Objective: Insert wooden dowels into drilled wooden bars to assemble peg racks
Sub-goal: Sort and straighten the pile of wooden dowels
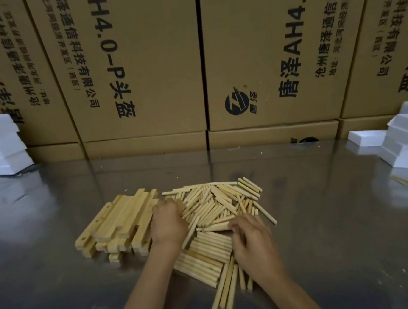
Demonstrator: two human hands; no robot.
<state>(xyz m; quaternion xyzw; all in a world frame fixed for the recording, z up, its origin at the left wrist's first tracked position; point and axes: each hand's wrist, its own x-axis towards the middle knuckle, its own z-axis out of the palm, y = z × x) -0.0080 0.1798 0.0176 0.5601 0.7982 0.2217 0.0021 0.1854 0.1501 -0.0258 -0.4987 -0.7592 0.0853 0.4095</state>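
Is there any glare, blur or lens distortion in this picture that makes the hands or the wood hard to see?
Head view: the metal table shows soft glare patches; the right hand is motion-blurred, the left hand slightly; wide-angle distortion tilts the cardboard boxes outward; dowels and bars stay readable.

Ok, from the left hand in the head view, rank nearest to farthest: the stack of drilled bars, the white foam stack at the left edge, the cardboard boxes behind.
1. Stack of drilled bars: right beside the left hand.
2. White foam stack: far left of the table.
3. Cardboard boxes: behind the table, at the back.
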